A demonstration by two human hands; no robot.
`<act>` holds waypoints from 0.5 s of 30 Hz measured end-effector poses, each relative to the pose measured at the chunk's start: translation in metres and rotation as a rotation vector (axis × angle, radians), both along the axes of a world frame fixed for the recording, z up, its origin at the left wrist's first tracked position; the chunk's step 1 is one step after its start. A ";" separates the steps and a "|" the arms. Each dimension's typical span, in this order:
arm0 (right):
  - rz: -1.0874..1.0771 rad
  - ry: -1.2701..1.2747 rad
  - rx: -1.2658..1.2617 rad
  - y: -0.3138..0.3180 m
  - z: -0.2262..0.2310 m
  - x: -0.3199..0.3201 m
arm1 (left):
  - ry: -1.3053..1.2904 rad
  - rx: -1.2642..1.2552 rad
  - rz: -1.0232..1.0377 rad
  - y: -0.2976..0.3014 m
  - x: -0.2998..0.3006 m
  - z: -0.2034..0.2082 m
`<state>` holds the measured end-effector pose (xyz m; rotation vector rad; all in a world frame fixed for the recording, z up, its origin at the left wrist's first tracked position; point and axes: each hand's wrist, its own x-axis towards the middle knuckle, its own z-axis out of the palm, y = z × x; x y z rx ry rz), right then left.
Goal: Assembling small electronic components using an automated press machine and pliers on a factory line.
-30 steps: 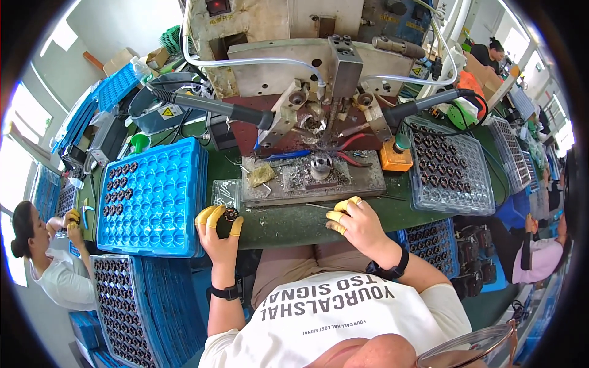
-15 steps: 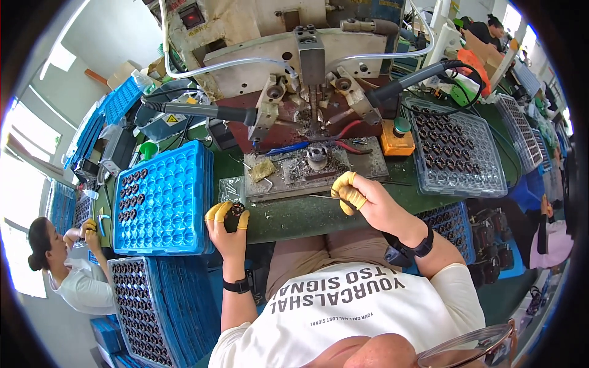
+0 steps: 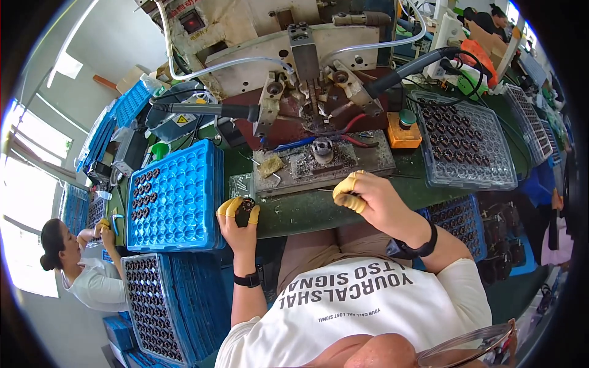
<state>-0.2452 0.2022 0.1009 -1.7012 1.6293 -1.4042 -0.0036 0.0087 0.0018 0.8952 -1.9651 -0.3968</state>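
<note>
My left hand (image 3: 238, 222), in yellow finger cots, is closed on a small round black part with coppery spots (image 3: 248, 204) at the bench's front edge. Beside it lies a clear bag of small metal pieces (image 3: 242, 184). My right hand (image 3: 363, 195), also with yellow finger cots, is curled closed in front of the machine's base plate (image 3: 368, 163). A thin rod end (image 3: 326, 189) shows left of its fingers; whether they hold it cannot be told. Behind, a round metal fixture (image 3: 322, 151) stands on the plate, below the machine's vertical head (image 3: 305, 55).
A blue tray (image 3: 184, 202), partly filled with black parts, lies left above stacked trays (image 3: 190, 306). Pliers with red handles (image 3: 359, 141), a yellow sponge (image 3: 270, 164) and an orange box (image 3: 403, 132) surround the fixture. A clear tray (image 3: 491, 135) stands right. A co-worker (image 3: 92, 276) sits left.
The whole view has shifted, moving the bench slightly rightward in the picture. My right fingers have curled in more and less of the thin rod shows. My left hand still holds the round part.
</note>
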 end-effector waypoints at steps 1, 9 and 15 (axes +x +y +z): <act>-0.069 0.270 -0.062 -0.003 -0.007 0.000 | 0.001 -0.007 -0.004 -0.001 0.000 0.000; 0.092 -0.289 0.412 -0.004 -0.018 0.001 | -0.019 -0.032 -0.014 -0.001 0.001 -0.002; 0.242 -0.823 0.238 -0.045 0.008 0.024 | -0.042 -0.125 -0.027 -0.004 -0.002 -0.002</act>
